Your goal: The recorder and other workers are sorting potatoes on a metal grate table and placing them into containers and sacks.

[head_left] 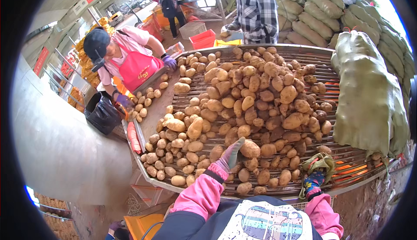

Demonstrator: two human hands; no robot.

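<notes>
**Gloved hands working a potato sorting table**

The left hand (pixel 231 153), in a grey glove with a pink sleeve behind it, is reaching out over the roller table (pixel 347 162) with its fingers stretched nearly flat. It is closing on nothing; the fingertips are touching a large potato (pixel 250 148) at the near edge of the heap (pixel 256 101).

The right hand (pixel 313 182), in a dark patterned glove, is sitting at the table's near rim and gripping a crumpled green mesh bag (pixel 319 162). Its fingers are curling around the bag's lower end.

Potatoes are lying all over the rollers, thickest in the middle and thinning toward the left side. A full green sack (pixel 369 96) is leaning on the table's right edge, with more sacks (pixel 321 14) stacked behind it.

Across the table, a person in a pink apron (pixel 137 68) is bending over a side chute, and another in a plaid shirt (pixel 256 12) is standing at the far end.
</notes>
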